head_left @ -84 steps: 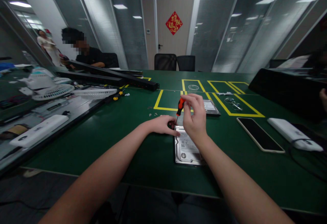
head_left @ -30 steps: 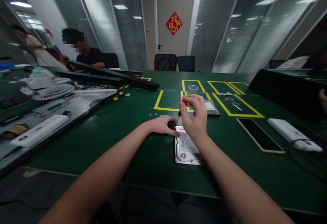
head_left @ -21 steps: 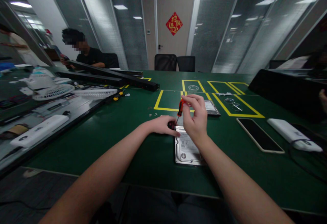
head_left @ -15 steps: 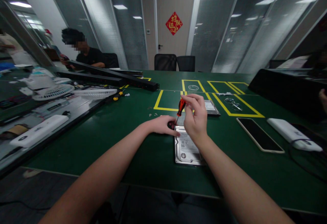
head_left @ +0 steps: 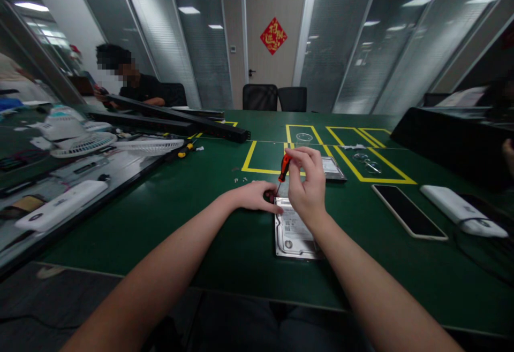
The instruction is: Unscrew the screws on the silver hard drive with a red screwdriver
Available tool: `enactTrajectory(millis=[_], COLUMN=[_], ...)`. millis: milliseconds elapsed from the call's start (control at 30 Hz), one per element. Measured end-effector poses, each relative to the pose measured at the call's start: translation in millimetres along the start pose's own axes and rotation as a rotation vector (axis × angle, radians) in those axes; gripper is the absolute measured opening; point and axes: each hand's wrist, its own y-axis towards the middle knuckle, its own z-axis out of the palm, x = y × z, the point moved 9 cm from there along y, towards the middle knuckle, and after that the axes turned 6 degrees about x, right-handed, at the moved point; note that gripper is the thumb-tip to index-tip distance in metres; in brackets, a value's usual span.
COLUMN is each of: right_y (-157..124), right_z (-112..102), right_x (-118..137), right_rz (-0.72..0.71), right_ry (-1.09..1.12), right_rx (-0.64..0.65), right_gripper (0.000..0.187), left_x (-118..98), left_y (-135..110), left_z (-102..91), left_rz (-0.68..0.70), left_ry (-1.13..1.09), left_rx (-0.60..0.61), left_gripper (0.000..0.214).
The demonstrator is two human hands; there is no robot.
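A silver hard drive (head_left: 296,237) lies flat on the green table in front of me, its label partly covered by my right arm. My right hand (head_left: 307,181) is closed around the top of a red and black screwdriver (head_left: 285,168). The screwdriver leans slightly, its thin shaft pointing down at the drive's far left corner. My left hand (head_left: 260,197) grips that same corner, thumb on the drive's upper face and fingers curled around the far side. Several tiny screws (head_left: 241,180) lie on the table beyond my left hand.
Behind my right hand lies a second hard drive (head_left: 332,169). A phone (head_left: 407,211) and a white device (head_left: 461,210) sit to the right. Fan parts (head_left: 82,140) and a yellow-black screwdriver (head_left: 185,151) are at left. Yellow tape (head_left: 249,157) marks rectangles. A person (head_left: 138,87) sits across.
My right fingers and the screwdriver handle have shifted very slightly. My left hand and the hard drive stay in place.
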Motion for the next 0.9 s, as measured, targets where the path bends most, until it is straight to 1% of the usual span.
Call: enactTrajectory(millis=[267, 567, 900], right_y=[1.3, 1.5, 2.0], right_z=[0.7, 0.4, 2.0], right_x=[2.4, 2.4, 1.4], right_rz=[-0.007, -0.016, -0.020], right_ry=[-0.025, -0.033, -0.025], right_rx=[0.000, -0.010, 0.002], right_gripper=[0.025, 0.015, 0.014], left_x=[0.7, 1.3, 1.1], left_y=[-0.6, -0.5, -0.1], left_z=[0.4, 1.2, 1.0], left_rz=[-0.006, -0.005, -0.011], left_ry=[-0.005, -0.003, 0.009], left_rx=[0.019, 0.022, 0.024], left_gripper=[0.059, 0.061, 0.061])
